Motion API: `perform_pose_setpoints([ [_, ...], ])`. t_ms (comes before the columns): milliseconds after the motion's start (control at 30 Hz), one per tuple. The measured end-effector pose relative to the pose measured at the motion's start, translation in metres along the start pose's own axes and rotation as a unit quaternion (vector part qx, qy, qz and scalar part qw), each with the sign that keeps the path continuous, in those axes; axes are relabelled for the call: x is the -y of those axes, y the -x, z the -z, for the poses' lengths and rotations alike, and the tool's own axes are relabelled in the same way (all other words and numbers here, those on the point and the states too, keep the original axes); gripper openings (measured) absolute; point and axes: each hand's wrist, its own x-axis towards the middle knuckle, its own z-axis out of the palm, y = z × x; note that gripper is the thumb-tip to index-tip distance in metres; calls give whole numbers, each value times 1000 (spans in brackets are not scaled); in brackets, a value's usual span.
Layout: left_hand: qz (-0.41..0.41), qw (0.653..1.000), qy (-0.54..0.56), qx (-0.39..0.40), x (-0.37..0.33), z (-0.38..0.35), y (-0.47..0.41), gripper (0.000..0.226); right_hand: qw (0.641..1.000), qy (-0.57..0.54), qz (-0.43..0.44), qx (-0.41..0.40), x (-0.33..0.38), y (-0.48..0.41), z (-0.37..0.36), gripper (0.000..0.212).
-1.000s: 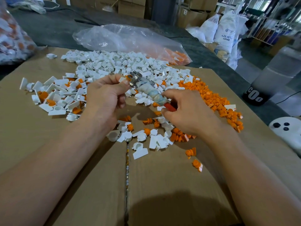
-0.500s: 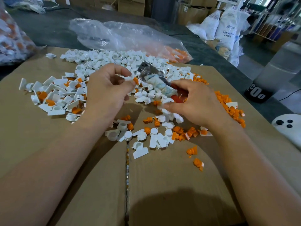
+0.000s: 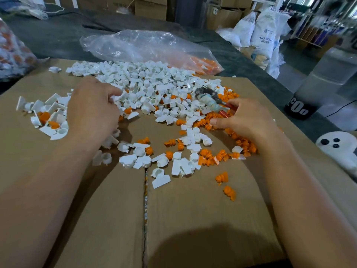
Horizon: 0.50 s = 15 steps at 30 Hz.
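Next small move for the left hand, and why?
Probably the left hand pinches one piece from the pile of white pieces and lifts it toward the tool. Its fingers rest on that pile, though a grip is not visible, and the right hand holds the tool by its red handle, head free.
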Motion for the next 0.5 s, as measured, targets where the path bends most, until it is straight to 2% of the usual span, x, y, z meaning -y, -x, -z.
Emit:
perform_pose_setpoints([
  [200,48,995,-86,27,3,-3,-3,40,998,18,-52,18,-11,-3,3,75],
  [333,41,994,-95,24,11,-4,-8,34,997,36,-57,32,-13,-4,2,81],
  [500,26,992,-122,3,7,-2,-5,30,996,47,-54,54,-11,-4,-1,78],
])
